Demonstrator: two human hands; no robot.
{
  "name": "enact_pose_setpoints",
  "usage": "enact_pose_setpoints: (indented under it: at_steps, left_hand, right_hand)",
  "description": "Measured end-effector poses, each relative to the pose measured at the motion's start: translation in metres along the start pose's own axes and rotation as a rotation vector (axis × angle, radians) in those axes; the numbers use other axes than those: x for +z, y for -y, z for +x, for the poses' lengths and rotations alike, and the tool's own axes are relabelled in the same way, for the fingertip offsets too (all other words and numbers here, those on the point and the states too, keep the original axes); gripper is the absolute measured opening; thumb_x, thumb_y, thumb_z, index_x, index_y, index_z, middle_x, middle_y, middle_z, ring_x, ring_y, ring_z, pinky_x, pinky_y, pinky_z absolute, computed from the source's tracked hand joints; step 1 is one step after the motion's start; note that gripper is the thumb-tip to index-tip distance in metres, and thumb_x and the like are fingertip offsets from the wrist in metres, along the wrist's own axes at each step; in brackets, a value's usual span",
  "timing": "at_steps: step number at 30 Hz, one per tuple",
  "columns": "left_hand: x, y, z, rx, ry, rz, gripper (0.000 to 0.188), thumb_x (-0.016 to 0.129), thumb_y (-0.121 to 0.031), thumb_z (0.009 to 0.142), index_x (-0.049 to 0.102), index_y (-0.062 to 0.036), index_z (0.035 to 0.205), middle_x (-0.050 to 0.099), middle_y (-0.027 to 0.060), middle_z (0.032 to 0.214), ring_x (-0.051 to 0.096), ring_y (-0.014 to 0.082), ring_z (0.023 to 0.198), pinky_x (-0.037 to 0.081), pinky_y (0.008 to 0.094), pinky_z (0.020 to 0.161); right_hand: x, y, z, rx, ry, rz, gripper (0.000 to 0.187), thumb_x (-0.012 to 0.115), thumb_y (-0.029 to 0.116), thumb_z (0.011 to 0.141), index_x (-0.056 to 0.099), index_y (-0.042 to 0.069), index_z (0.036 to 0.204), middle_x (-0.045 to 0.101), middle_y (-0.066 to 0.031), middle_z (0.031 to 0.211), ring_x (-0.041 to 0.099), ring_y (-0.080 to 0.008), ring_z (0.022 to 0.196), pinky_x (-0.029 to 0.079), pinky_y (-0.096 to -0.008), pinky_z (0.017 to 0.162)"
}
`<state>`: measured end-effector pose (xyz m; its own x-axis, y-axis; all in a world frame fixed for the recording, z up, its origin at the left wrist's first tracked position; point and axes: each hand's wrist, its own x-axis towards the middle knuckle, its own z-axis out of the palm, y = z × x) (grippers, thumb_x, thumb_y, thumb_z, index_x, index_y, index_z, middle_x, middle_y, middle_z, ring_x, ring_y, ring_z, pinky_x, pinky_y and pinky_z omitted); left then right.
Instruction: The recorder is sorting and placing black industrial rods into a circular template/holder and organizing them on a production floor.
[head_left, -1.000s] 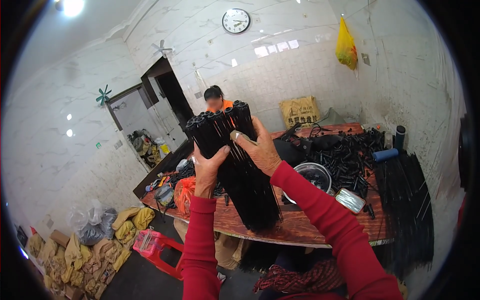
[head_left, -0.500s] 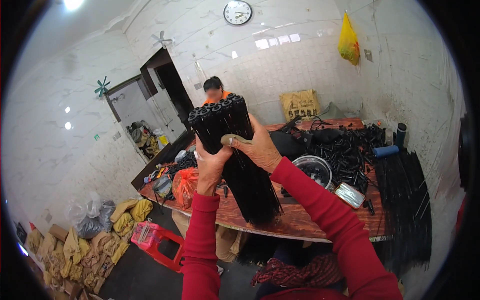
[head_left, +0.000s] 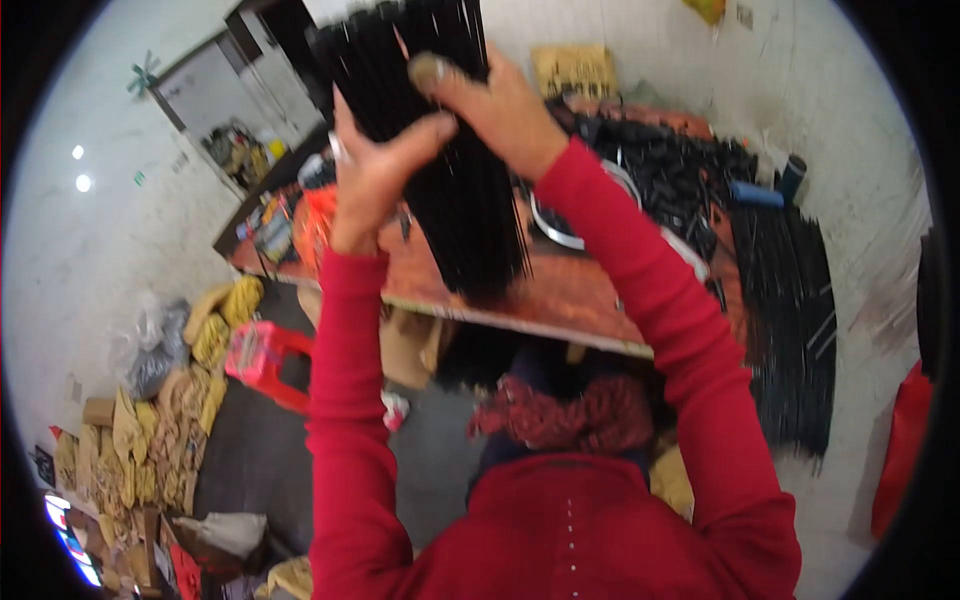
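Note:
Upright but slightly tilted, a thick bundle of thin black rods (head_left: 465,225) is held between my two hands above the front of the wooden table (head_left: 590,310). Its lower end is at the tabletop; contact cannot be made out. My left hand (head_left: 385,180) wraps the bundle's left side, thumb across the front, with white tape around one finger. From the right side my right hand (head_left: 510,105) grips higher up, and its thumb wears a dull tan cover. The bundle's top reaches the picture's upper edge and is blurred.
Behind my right arm lie a pile of black parts (head_left: 680,170) and a metal bowl (head_left: 560,235), partly hidden. A blue cylinder (head_left: 755,193) and more black rods (head_left: 790,330) are at the table's right. A red stool (head_left: 265,360) and cloth sacks (head_left: 160,430) are at left.
My view has tipped downward, so the hands and bundle sit higher in the picture. My left thumb has shifted up along the bundle's front. The other person no longer shows.

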<state>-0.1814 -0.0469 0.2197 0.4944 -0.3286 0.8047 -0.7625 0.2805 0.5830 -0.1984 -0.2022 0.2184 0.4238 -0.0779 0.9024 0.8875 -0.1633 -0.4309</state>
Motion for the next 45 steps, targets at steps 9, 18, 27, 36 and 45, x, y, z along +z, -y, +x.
enact_pose_setpoints:
  at_steps: [9,18,27,36,45]
  left_hand:
    - [0.007,-0.005,-0.026,0.003,0.004,0.080,0.031,0.075,-0.009,0.083,0.066,0.0035,0.110,0.070,0.0073,0.097,0.067,0.0135,0.081,0.055,0.0253,0.074]
    - [0.024,-0.004,-0.045,0.018,0.007,0.145,0.039,0.077,-0.012,0.082,0.062,0.0070,0.113,0.069,0.0134,0.099,0.069,0.0188,0.085,0.058,0.0283,0.078]
    - [0.037,0.008,-0.049,0.184,-0.151,0.299,0.061,0.082,-0.014,0.078,0.048,0.0000,0.127,0.063,0.0099,0.108,0.065,0.0207,0.092,0.055,0.0311,0.082]
    - [0.000,0.039,-0.080,0.031,-0.141,0.174,0.073,0.081,-0.018,0.079,0.040,0.0025,0.136,0.064,0.0144,0.118,0.065,0.0225,0.099,0.055,0.0340,0.083]
    - [0.012,0.022,-0.142,0.247,-0.411,0.909,0.061,0.078,0.002,0.068,0.055,-0.0055,0.125,0.061,0.0093,0.114,0.058,0.0220,0.105,0.048,0.0326,0.090]
  right_hand:
    - [0.011,0.012,-0.023,-0.045,0.041,0.376,0.052,0.071,0.047,0.086,0.059,0.004,0.113,0.061,0.0014,0.095,0.057,-0.0089,0.086,0.048,-0.0230,0.076]
    - [-0.001,0.016,-0.036,-0.086,0.115,0.326,0.078,0.066,0.066,0.080,0.051,0.003,0.122,0.060,-0.0065,0.107,0.058,-0.0154,0.099,0.050,-0.0285,0.086]
    - [-0.002,0.005,-0.036,-0.050,0.217,0.435,0.121,0.071,0.079,0.060,0.033,-0.005,0.138,0.052,-0.0227,0.126,0.052,-0.0299,0.121,0.047,-0.0399,0.098]
    - [0.007,0.010,-0.052,-0.205,0.157,0.225,0.124,0.068,0.083,0.058,0.036,-0.011,0.131,0.054,-0.0252,0.120,0.055,-0.0313,0.115,0.048,-0.0378,0.094]
    - [0.030,0.062,-0.079,-0.107,0.304,0.284,0.082,0.056,0.075,0.080,0.049,-0.003,0.107,0.056,-0.0090,0.084,0.059,-0.0158,0.081,0.052,-0.0276,0.066]
